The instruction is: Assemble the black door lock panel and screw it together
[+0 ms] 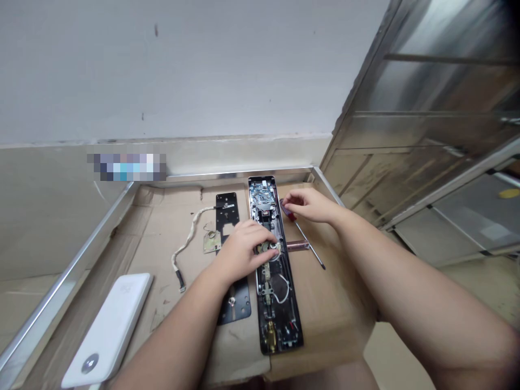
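A long black electronic lock housing (pixel 294 319) lies open-side up, showing a circuit board, metal linkages, a white wire loop and a brass-coloured cylinder. My left hand (pixel 247 246) reaches over its middle, thumb and forefinger closed about a small round metal part (pixel 273 246) inside. Right of the housing, my right hand (pixel 311 205) has its fingertips closed on the red and dark handle of a screwdriver (pixel 301 231). The screwdriver's shaft slants down to the right, its tip near the cardboard. A reddish transparent cylinder (pixel 298 246) lies under the shaft, beside the housing.
Left of the housing lie a black metal plate (pixel 239 309), a small pale bracket (pixel 210 242) and a white-sleeved cable (pixel 190 233). A white power bank-like device (pixel 111 325) rests at front left. Cardboard (pixel 325 325) lines the metal-rimmed table (pixel 227 175), against a wall.
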### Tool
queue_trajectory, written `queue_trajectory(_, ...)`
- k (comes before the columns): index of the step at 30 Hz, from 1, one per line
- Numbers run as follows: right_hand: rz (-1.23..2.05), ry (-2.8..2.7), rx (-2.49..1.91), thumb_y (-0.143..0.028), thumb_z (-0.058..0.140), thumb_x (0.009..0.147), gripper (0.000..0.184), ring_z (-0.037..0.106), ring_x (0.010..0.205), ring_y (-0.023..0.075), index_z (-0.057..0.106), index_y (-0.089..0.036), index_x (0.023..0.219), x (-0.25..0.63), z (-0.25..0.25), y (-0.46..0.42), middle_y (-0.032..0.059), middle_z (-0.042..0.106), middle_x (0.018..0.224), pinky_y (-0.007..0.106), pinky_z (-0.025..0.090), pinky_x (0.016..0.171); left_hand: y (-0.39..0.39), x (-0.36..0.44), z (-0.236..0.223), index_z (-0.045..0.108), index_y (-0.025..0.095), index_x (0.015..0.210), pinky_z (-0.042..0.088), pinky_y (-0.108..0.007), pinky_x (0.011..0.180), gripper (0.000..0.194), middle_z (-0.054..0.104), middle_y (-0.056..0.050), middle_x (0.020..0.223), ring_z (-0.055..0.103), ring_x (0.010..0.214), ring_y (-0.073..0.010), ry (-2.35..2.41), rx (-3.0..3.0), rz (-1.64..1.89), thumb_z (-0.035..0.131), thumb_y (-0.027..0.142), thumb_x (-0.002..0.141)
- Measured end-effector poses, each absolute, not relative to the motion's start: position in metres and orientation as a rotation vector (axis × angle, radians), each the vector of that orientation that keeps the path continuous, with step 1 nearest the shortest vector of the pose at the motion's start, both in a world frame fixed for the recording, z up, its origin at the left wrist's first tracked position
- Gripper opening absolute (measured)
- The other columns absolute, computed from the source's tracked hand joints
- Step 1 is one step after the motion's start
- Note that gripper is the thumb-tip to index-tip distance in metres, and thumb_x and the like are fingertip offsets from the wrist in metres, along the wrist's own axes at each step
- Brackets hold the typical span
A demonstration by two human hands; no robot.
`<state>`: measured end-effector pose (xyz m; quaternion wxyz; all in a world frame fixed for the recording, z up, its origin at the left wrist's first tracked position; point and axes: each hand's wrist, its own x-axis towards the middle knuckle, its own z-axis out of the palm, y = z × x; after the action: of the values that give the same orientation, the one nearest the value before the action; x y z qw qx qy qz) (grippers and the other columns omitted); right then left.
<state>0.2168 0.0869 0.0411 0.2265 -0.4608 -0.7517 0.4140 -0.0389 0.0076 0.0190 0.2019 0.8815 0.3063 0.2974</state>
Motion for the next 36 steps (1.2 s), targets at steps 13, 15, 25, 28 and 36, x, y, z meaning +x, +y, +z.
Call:
queue_trajectory(13, 1.223, -2.024, -1.223, -0.028, 0.061, 0.088, 0.008, 0.068, 0.066, 0.0181, 0.060, -0.020, 0.087, 0.2184, 0.0416, 0.0878, 0.0026, 0.070, 0.072, 0.036, 0.055, 0.072, 0.0079, -0.0429, 0.0212, 0.067, 0.023, 0.095, 0.046, -0.040, 0.091, 0.010, 0.073, -0.003, 0.094, 0.062, 0.094, -0.0211, 0.771, 2.471, 0.829, 0.063, 0.032, 0.093)
queue_trajectory(15, 1.219, -2.027, -1.222, -0.027, 0.061, 0.087, 0.008, 0.068, 0.066, 0.0182, 0.060, -0.020, 0.086, 0.2184, 0.0414, 0.0877, 0.0031, 0.071, 0.073, 0.036, 0.055, 0.072, 0.0078, -0.0426, 0.0217, 0.067, 0.023, 0.096, 0.047, -0.040, 0.091, 0.010, 0.072, -0.003, 0.094, 0.062, 0.094, -0.0212, 0.772, 2.468, 0.821, 0.062, 0.031, 0.093)
queue_trajectory(25, 1.179, -2.092, -1.275, -0.029, 0.061, 0.087, 0.011, 0.068, 0.067, 0.0191, 0.063, -0.019, 0.091, 0.2196, 0.0407, 0.0878, 0.0041, 0.072, 0.074, 0.037, 0.055, 0.073, 0.0065, -0.0430, 0.0234, 0.067, 0.022, 0.094, 0.047, -0.040, 0.094, 0.007, 0.071, -0.003, 0.095, 0.061, 0.097, -0.0211, 0.769, 2.436, 0.789, 0.062, 0.024, 0.090)
queue_trajectory(28, 1.150, -2.123, -1.299, -0.030, 0.060, 0.088, 0.013, 0.068, 0.068, 0.0193, 0.064, -0.018, 0.093, 0.2197, 0.0406, 0.0877, 0.0050, 0.072, 0.075, 0.037, 0.055, 0.073, 0.0069, -0.0426, 0.0220, 0.067, 0.021, 0.092, 0.048, -0.039, 0.093, 0.005, 0.070, -0.004, 0.094, 0.061, 0.096, -0.0210, 0.756, 2.401, 0.804, 0.063, 0.023, 0.089)
queue_trajectory(36, 1.154, -2.143, -1.327, -0.030, 0.060, 0.089, 0.015, 0.069, 0.070, 0.0198, 0.064, -0.017, 0.095, 0.2197, 0.0409, 0.0879, 0.0053, 0.072, 0.078, 0.037, 0.055, 0.074, 0.0087, -0.0426, 0.0196, 0.067, 0.022, 0.095, 0.047, -0.039, 0.094, 0.009, 0.073, -0.001, 0.095, 0.061, 0.095, -0.0196, 0.709, 2.385, 0.833, 0.062, 0.019, 0.087)
